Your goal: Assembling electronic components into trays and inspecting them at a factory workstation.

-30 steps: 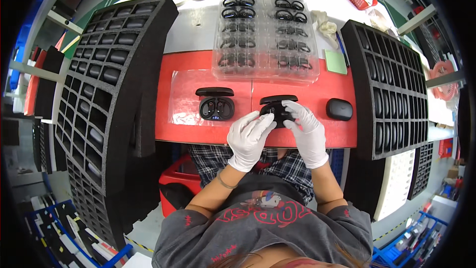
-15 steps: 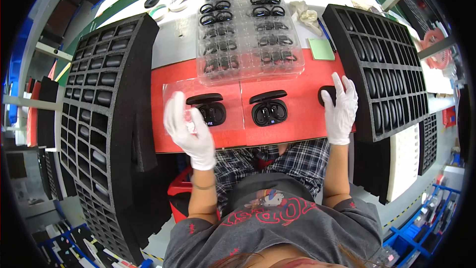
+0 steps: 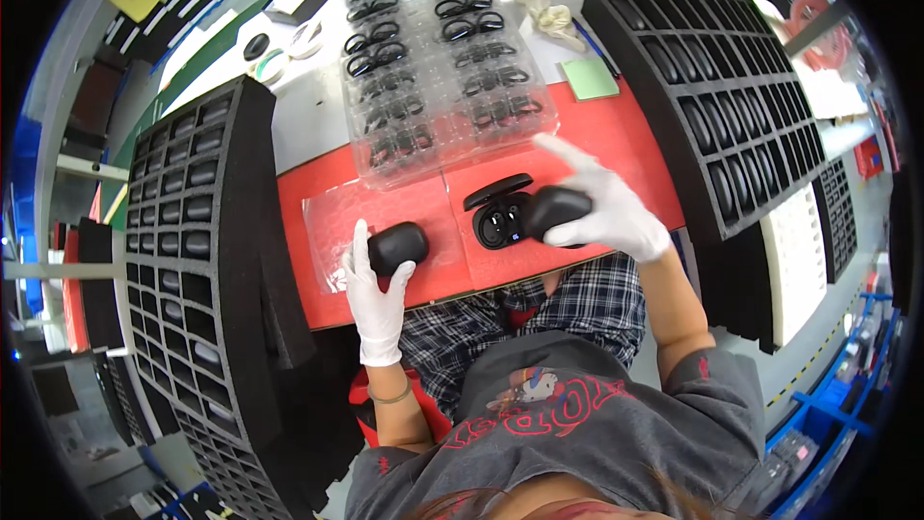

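Observation:
My gloved left hand (image 3: pixel 373 303) has its fingers and thumb around the sides of a closed black earbud charging case (image 3: pixel 397 245) at the left of the red mat (image 3: pixel 616 159). In my gloved right hand (image 3: pixel 616 214), a second closed black case (image 3: pixel 553 212) is gripped, with the index finger sticking out. That case partly covers the right side of an open charging case (image 3: pixel 496 228), which lies on the mat with its lid raised. Black earbuds sit inside the open case, and a small lit display shows at its front.
Clear plastic trays (image 3: pixel 438 140) of black ear-hook earbuds stand beyond the mat. Black foam racks holding cases flank me, one at left (image 3: pixel 245 154) and one at right (image 3: pixel 664 87). A green note pad (image 3: pixel 590 79) and a crumpled glove (image 3: pixel 547 17) lie near the trays.
The left case's lid has closed, and my left hand now grips it. My right hand has brought a closed case leftward from the mat's right side to the open case. The view has shifted.

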